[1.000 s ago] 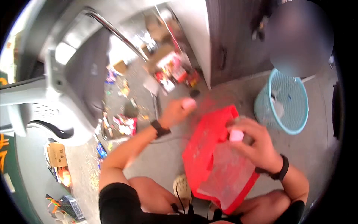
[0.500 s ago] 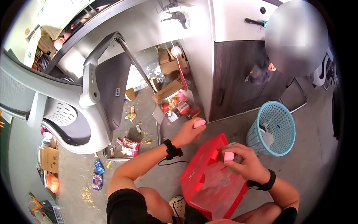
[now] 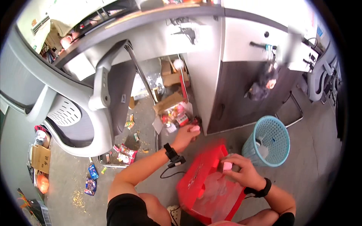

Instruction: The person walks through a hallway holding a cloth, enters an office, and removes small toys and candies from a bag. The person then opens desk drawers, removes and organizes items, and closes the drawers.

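My left hand [image 3: 183, 137] is closed, reaching forward between the red bag and the cardboard box. A small pink piece [image 3: 195, 128] shows at its fingertips. My right hand [image 3: 243, 171] is curled closed over the open mouth of the red bag [image 3: 194, 177], with another pink piece [image 3: 227, 166] at its thumb. Whether these pink pieces are held or worn on the digits I cannot tell. Something greyish sits in the shade of the right fingers. The bag leans between my legs, its pale translucent inside facing up, and its upper edge is blurred.
An open cardboard box [image 3: 167, 103] of colourful packets stands under the desk. A blue mesh basket [image 3: 267, 140] is at right, beside the dark cabinet [image 3: 241, 86]. At left stands a grey office chair [image 3: 100, 128]. Wrappers [image 3: 126, 154] and yellow crumbs [image 3: 78, 199] litter the floor.
The view has tilted up, so more of the desk and cabinet shows. My left hand has come slightly nearer the cardboard box; the red bag's upper edge has blurred. My right hand stays at the bag's mouth.
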The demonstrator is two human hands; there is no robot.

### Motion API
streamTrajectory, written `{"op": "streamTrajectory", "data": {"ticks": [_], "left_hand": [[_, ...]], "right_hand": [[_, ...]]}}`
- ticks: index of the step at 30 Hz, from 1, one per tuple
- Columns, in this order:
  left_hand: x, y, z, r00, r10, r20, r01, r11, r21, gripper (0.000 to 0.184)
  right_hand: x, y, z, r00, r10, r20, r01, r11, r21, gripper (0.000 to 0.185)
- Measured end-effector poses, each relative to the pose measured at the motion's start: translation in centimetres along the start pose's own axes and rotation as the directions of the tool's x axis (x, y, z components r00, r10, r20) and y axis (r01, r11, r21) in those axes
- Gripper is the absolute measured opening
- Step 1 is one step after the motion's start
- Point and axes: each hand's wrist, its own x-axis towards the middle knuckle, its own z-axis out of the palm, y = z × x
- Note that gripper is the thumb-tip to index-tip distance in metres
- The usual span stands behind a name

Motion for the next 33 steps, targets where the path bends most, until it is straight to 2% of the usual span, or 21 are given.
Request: {"op": "streamTrajectory", "data": {"ticks": [3,4,7,8,11,14,17,20,23,25,26,29,31,33], "left_hand": [[0.3,-0.9,0.1,1.000,-0.010,-0.023,0.012,0.994,0.107,0.029],[0.5,-1.5,0.6,0.998,0.041,-0.037,-0.036,0.991,0.127,0.023],[-2.0,1.7,2.6,0.993,0.122,0.010,-0.121,0.965,0.232,0.020],[-2.1,1.5,2.7,0.985,0.171,0.012,-0.166,0.930,0.327,0.020],[-3.0,2.9,3.7,0.963,0.269,0.027,-0.255,0.869,0.423,0.027],[-3.0,2.6,4.6,0.939,0.341,0.051,-0.343,0.906,0.249,0.026],[-3.8,4.3,4.0,0.957,0.233,0.174,-0.290,0.773,0.563,0.028],[-3.6,3.4,3.4,0.980,0.088,0.179,-0.178,0.789,0.587,0.030],[-3.3,1.5,2.2,0.970,0.120,0.212,-0.202,0.882,0.426,0.033],[-2.8,0.6,1.3,0.968,0.128,0.215,-0.214,0.871,0.443,0.032],[-2.7,0.6,1.0,0.971,0.128,0.202,-0.209,0.867,0.453,0.032],[-2.3,-0.6,0.0,0.977,0.092,0.191,-0.169,0.881,0.442,0.034],[-2.3,-1.2,-0.4,0.984,0.026,0.176,-0.111,0.864,0.492,0.036],[-2.7,-1.2,-0.2,0.982,0.074,0.172,-0.155,0.836,0.527,0.036]], "right_hand": [[-0.1,0.8,0.2,0.998,-0.049,-0.027,0.049,0.999,-0.008,0.037],[-0.1,1.0,0.3,0.996,-0.083,-0.038,0.082,0.996,-0.024,0.035],[-0.3,2.0,0.3,0.992,-0.112,0.056,0.117,0.988,-0.102,0.032],[-0.3,1.9,0.2,0.992,-0.110,0.059,0.116,0.988,-0.105,0.031],[-0.2,1.3,0.6,0.995,-0.091,0.039,0.094,0.991,-0.097,0.027],[-0.1,0.9,0.7,0.995,-0.102,0.007,0.103,0.989,-0.105,0.026],[-0.3,2.5,0.5,0.986,-0.163,0.043,0.167,0.971,-0.170,0.028],[0.1,2.8,0.4,0.984,-0.151,0.089,0.166,0.966,-0.198,0.031],[0.0,1.5,0.7,0.991,-0.096,0.090,0.111,0.977,-0.182,0.036],[-0.1,0.8,0.5,0.995,-0.062,0.079,0.076,0.978,-0.192,0.040],[0.0,1.6,0.7,0.992,-0.115,0.055,0.123,0.975,-0.187,0.043],[0.1,1.3,0.8,0.998,-0.063,0.010,0.063,0.989,-0.133,0.040],[0.3,1.9,1.0,0.991,-0.135,-0.014,0.133,0.984,-0.115,0.037],[0.3,2.3,0.9,0.985,-0.168,-0.029,0.163,0.977,-0.137,0.034]]}}
